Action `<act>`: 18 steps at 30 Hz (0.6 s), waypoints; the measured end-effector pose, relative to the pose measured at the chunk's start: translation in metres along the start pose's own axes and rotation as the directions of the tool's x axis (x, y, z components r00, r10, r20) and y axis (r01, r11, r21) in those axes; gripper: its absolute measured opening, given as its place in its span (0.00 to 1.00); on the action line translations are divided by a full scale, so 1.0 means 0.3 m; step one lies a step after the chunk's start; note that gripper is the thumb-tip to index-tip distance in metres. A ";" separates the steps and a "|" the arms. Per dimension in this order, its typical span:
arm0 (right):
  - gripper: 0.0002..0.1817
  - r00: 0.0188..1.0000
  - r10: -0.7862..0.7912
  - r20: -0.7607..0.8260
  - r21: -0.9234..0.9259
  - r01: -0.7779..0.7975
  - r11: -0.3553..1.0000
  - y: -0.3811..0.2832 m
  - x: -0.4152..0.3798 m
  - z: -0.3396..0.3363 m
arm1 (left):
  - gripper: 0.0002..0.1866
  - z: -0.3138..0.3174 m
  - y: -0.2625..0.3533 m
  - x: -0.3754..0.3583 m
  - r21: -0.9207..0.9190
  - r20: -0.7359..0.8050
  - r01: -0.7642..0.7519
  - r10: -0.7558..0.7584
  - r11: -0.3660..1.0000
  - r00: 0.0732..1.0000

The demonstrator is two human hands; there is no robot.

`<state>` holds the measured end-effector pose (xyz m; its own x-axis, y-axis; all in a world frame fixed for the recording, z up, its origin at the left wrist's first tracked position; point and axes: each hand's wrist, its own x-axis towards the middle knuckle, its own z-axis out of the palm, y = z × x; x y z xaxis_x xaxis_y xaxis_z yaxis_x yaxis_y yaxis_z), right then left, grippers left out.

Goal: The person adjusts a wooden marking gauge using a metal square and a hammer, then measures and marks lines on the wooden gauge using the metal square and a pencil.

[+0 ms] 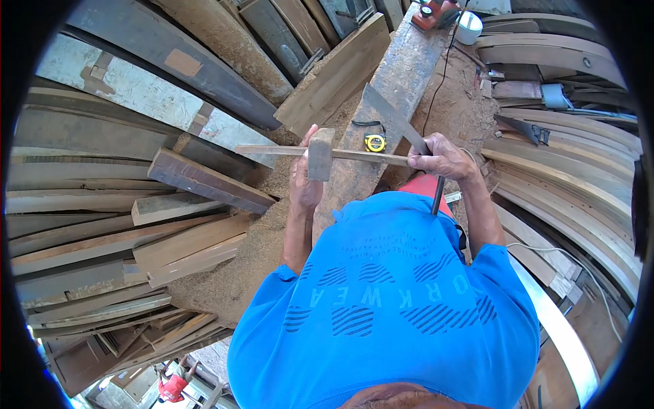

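Note:
A wooden marking gauge (320, 155), a thick block on a long thin wooden bar, lies crosswise between my hands above a worn plank. My left hand (304, 178) grips it at the block, with its fingers partly hidden behind the wood. Wrapped round the bar's right end is my right hand (443, 160), which also holds a metal try square (394, 117). The square's blade points up and left, and its dark stock hangs below the fist. Just beyond the bar, a yellow and black tape measure (375, 142) rests on the plank (409, 68).
Stacked boards (75, 177) fill the left side, and curved timbers (565, 184) the right. A handsaw (523, 129) lies at right. On the plank's far end sit a red power tool (434, 13) and white container (469, 28), with a cord trailing. Another person (174, 386) is at lower left.

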<state>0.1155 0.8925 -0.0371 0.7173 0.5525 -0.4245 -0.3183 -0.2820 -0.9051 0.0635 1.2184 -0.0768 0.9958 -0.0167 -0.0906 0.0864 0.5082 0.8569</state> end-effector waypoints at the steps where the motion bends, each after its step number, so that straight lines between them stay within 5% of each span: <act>1: 0.11 1.000 0.007 -0.001 0.002 -0.007 1.000 0.003 -0.001 -0.001 | 0.32 -0.005 -0.017 -0.002 0.039 -0.030 -0.022 0.023 0.999 0.999; 8: 0.09 1.000 0.024 0.017 0.087 -0.025 0.996 0.036 -0.009 -0.004 | 0.31 -0.030 -0.019 -0.012 0.301 0.047 -0.006 -0.009 0.954 0.999; 11: 0.09 1.000 0.008 0.012 0.092 -0.009 0.996 0.056 -0.006 -0.002 | 0.31 -0.045 -0.013 -0.014 0.395 -0.012 0.139 -0.146 0.908 0.989; 18: 0.13 0.999 0.047 0.004 0.033 -0.047 0.998 0.062 0.010 -0.015 | 0.37 -0.009 -0.002 -0.023 0.364 0.059 0.048 -0.075 0.930 0.995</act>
<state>0.1144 0.8855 -0.0550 0.6990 0.5418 -0.4668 -0.3722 -0.2817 -0.8844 0.0565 1.2206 -0.0780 0.9866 -0.1058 -0.1241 0.1400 0.1589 0.9773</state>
